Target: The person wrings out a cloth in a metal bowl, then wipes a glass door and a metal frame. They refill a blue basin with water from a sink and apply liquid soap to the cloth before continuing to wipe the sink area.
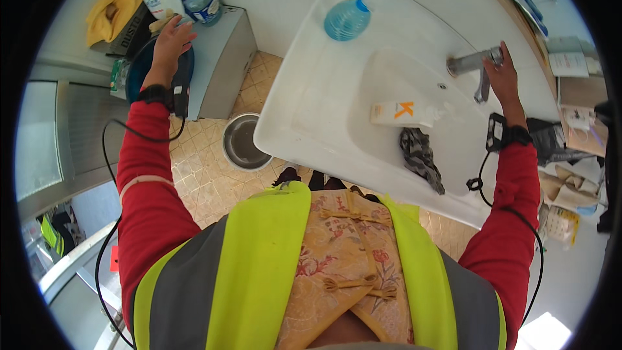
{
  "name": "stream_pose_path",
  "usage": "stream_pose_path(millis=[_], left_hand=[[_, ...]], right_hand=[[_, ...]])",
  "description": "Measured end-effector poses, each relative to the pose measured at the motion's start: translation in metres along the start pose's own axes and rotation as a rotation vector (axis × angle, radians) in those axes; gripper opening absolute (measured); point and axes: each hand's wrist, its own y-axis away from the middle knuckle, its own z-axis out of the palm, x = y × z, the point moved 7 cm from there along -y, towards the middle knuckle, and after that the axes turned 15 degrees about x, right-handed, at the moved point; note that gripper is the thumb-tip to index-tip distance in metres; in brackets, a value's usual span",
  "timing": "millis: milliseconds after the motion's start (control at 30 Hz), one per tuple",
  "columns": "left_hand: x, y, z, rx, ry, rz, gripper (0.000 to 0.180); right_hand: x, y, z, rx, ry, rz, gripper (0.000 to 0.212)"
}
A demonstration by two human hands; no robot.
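My left hand [170, 55] is raised on the left, fingers apart and holding nothing. It is over a dark blue bucket [137, 68], beside the corner of a low grey cabinet [220, 68]. On the right, my right hand [503, 79] grips the end of the chrome faucet [470, 63], with its fingers curled round the handle. Below the faucet, a white and orange bottle [394, 113] lies in the white sink [301, 91]. A crumpled dark grey patterned cloth [418, 152] rests beside it, reaching toward the near rim.
A blue transparent pump bottle [346, 21] lies tilted on the sink's far left ledge. Another blue pump bottle [204, 5] stands on the cabinet beside yellow gloves [111, 18]. A metal basin [246, 142] sits on the tiled floor. Black cables hang along both sleeves.
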Motion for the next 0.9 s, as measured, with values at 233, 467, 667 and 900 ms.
stream_pose_path(millis=[233,467,667,900], left_hand=[[0.047,0.207,0.115,-0.515,0.261,0.196,0.028],[0.077,0.359,0.280,-0.729,-0.115,0.804,0.075],[0.036,0.369,0.345,-0.767,-0.305,0.527,0.076],[0.053,0.359,0.326,-0.715,-0.138,0.468,0.072]], right_hand=[[-0.005,-0.003,0.002,-0.016,-0.013,-0.016,0.081],[-0.008,0.001,0.004,0.015,-0.099,-0.104,0.083],[-0.008,0.006,0.007,0.054,-0.143,-0.157,0.083],[-0.015,0.004,0.001,0.040,-0.158,-0.145,0.083]])
